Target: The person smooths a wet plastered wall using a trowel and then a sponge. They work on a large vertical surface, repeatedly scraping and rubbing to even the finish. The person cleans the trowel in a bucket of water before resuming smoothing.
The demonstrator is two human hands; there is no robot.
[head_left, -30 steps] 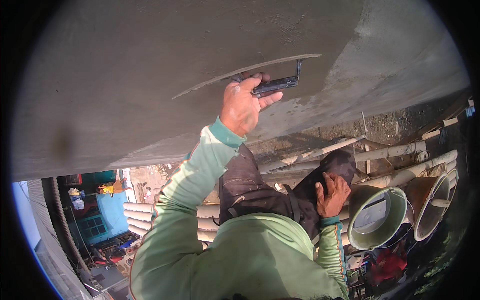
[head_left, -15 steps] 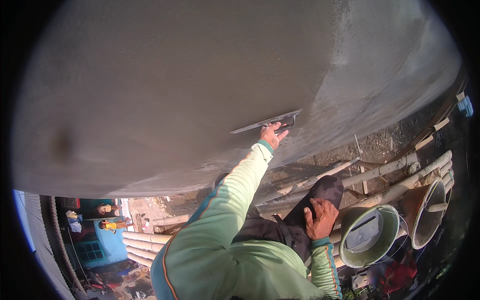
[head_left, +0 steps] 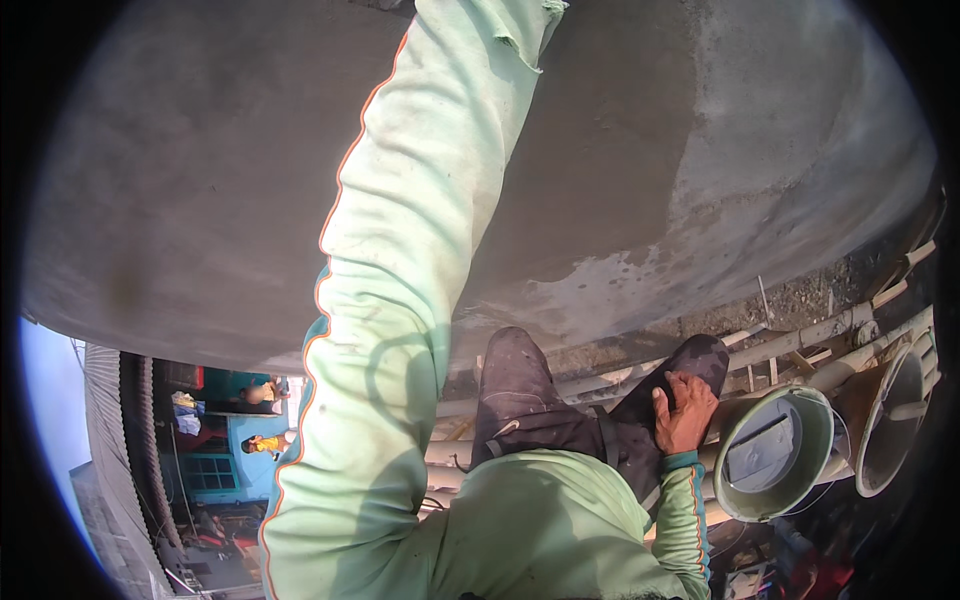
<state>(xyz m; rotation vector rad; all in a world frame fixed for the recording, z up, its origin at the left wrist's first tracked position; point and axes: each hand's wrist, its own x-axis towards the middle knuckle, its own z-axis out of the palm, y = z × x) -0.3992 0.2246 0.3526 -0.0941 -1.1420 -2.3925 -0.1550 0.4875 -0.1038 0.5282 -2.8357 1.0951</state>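
Observation:
My left arm (head_left: 400,230), in a pale green sleeve with orange piping, stretches up across the grey plastered wall (head_left: 610,150). Its hand is past the top edge, out of sight. A small dark edge of something shows at the top beside the sleeve; I cannot tell what it is. My right hand (head_left: 685,412) rests on my dark-trousered right knee (head_left: 700,358), fingers laid over the cloth and holding nothing. Close beside that hand is a green bucket (head_left: 733,497) with a flat rectangular piece (head_left: 760,452) inside.
Another bucket (head_left: 868,462) with a stick-like handle in it stands further right. Bamboo poles (head_left: 800,335) run under and beside me. Far below at left are a blue building (head_left: 245,440), a person in yellow (head_left: 265,443) and a corrugated roof edge (head_left: 115,440).
My left arm has reached far upward, taking the hand and the steel trowel it held out of view. My right hand stays on the knee. The view has shifted slightly.

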